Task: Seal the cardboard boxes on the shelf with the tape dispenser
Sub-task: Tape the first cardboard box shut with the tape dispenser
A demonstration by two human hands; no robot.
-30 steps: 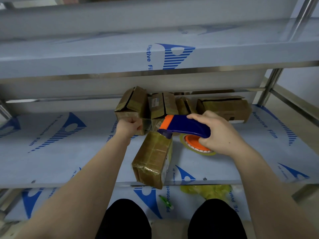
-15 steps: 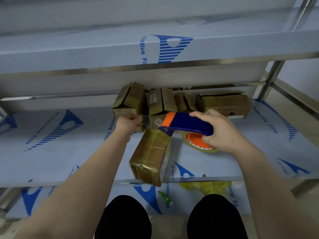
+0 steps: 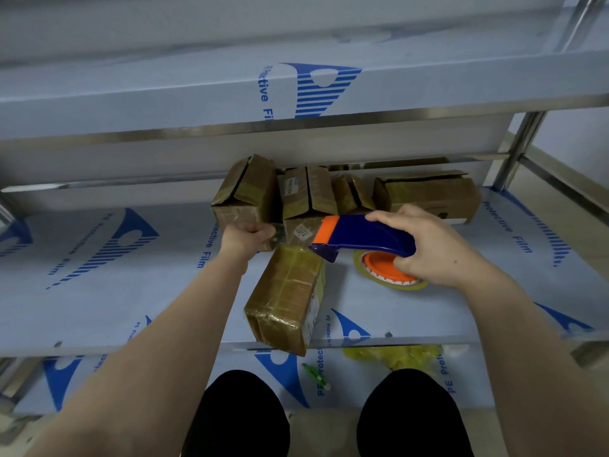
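Though tape-glossy, blocky brown cardboard box [image 3: 286,298].

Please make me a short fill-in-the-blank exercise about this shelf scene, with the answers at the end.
The right hand holds a blue and ____ tape dispenser.
The left hand grips the rear box at the row's ____ end.
The taped box juts over the shelf at its ____ edge.
Missing words: orange, left, front.
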